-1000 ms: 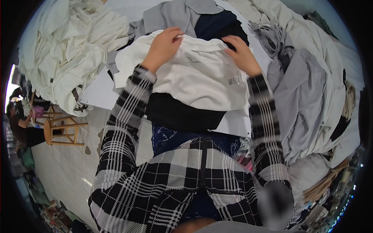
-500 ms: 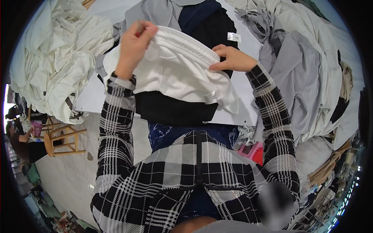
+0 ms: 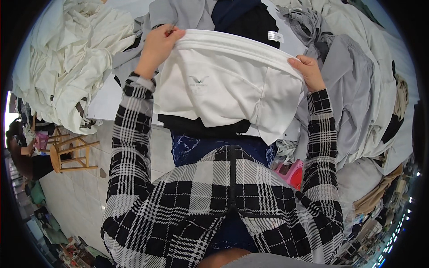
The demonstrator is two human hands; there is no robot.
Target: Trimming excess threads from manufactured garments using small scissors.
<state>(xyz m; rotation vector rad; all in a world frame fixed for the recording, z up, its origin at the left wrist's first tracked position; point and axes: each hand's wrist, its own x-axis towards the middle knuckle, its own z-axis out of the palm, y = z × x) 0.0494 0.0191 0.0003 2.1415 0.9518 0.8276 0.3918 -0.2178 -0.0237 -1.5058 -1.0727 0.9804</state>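
White shorts (image 3: 223, 85) with an elastic waistband hang spread between my two hands over the table. My left hand (image 3: 160, 44) pinches one end of the waistband, and something small and dark shows between its fingers, too small to name. At the other end, my right hand (image 3: 309, 70) grips the waistband with its thumb on top. The band is pulled nearly straight, and a small dark printed mark shows on the white cloth. Beneath the shorts, a black garment (image 3: 203, 126) sticks out at the table's near edge.
A heap of white garments (image 3: 71, 58) lies to the left, grey garments (image 3: 344, 89) to the right. Grey, navy and black clothes (image 3: 243, 22) lie beyond the shorts. Wooden stools (image 3: 73, 154) and another person (image 3: 22, 152) are at the far left. A pink basket (image 3: 290, 172) stands below the table.
My right hand has moved right, stretching the gathered waistband out nearly straight. The white shorts have spread wide, and their printed mark has come into view. My left hand has barely moved.
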